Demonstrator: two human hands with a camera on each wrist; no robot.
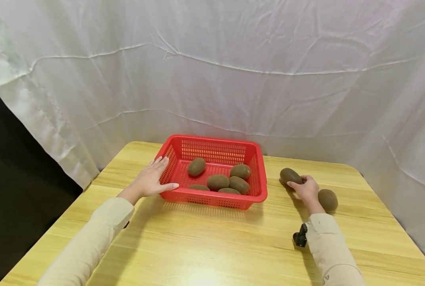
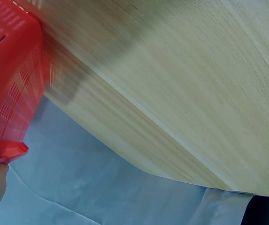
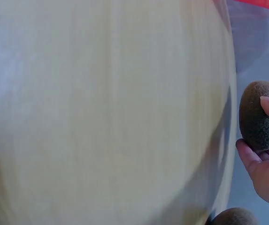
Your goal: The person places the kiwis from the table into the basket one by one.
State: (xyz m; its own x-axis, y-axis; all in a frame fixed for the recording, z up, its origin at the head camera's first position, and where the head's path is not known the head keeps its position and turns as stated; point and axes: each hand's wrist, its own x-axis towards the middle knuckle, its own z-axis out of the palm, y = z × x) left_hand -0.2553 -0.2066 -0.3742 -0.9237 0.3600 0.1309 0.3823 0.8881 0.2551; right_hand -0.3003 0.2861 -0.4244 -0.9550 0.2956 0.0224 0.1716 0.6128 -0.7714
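Kiwis are going from the counter [image 1: 205, 246] into the red basket [image 1: 216, 200], it seems, and one pickup is under way. Right hand [image 1: 307, 190] has its grip curled round a fuzzy brown oval kiwi [image 1: 290, 175] right of the basket; another kiwi [image 1: 328, 199] lies nearer. Left hand [image 1: 151, 180], fingers straight, rests on the basket's slotted plastic left wall. Next: lift it clear over the rim.
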